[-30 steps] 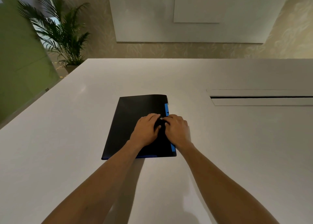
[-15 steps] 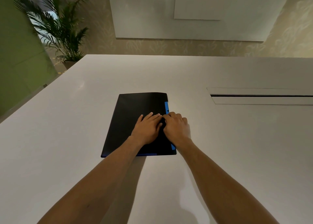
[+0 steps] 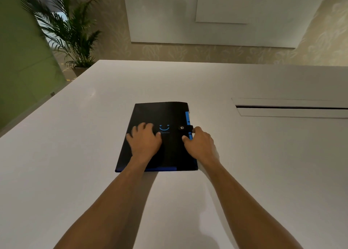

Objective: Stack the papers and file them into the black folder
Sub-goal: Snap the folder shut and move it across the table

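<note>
The black folder [image 3: 160, 115] lies closed and flat on the white table [image 3: 75, 154], with blue edging along its right and near sides. A blue smile mark and a strap with a metal snap [image 3: 182, 127] show on its cover. My left hand [image 3: 144, 140] rests palm down on the cover's left half, fingers spread. At the folder's right edge my right hand [image 3: 199, 143] curls over it just below the strap, thumb on the cover. No loose papers are visible.
A long cable slot [image 3: 290, 107] is cut into the table to the right of the folder. A potted palm [image 3: 67, 32] stands beyond the table's far left corner, by a green wall. White wall panels hang behind.
Both hands were together over the snap at the folder's right middle. They have moved apart, the left one leftward and the right one to the edge, uncovering the fastened snap and smile mark.
</note>
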A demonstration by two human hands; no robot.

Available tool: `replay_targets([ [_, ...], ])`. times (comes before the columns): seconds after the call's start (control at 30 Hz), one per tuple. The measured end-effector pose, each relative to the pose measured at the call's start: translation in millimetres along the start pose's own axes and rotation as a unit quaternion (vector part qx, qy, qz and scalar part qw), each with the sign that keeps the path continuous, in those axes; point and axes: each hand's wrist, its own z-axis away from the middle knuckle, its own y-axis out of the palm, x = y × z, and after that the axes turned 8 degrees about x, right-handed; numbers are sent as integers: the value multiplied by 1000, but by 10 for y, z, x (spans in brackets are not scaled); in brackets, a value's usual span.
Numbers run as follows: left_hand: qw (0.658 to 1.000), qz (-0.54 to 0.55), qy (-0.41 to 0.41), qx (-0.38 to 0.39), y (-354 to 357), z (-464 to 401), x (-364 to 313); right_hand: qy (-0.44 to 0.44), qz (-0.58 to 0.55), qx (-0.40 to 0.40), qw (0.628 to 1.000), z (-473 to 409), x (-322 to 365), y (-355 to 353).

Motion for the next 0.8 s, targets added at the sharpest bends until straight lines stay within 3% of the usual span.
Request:
replay_targets([
  [0.07,998,9,-62,24,-67,63,95,14,-15,18,1000,38,13,-26],
  [0.2,995,-6,-88,50,-126,184,137,39,-6,34,999,86,66,-43],
  [0.33,982,123,-131,49,-308,70,213,76,-149,42,985,82,9,-101],
  [0.5,901,384,-177,97,-343,-36,266,119,-371,75,918,33,-70,-297],
  [0.73,819,538,-182,79,-189,-200,126,50,-500,230,833,97,-409,-702],
  [0.8,813,555,-165,66,-170,-282,25,37,-532,247,809,99,-522,-745],
])
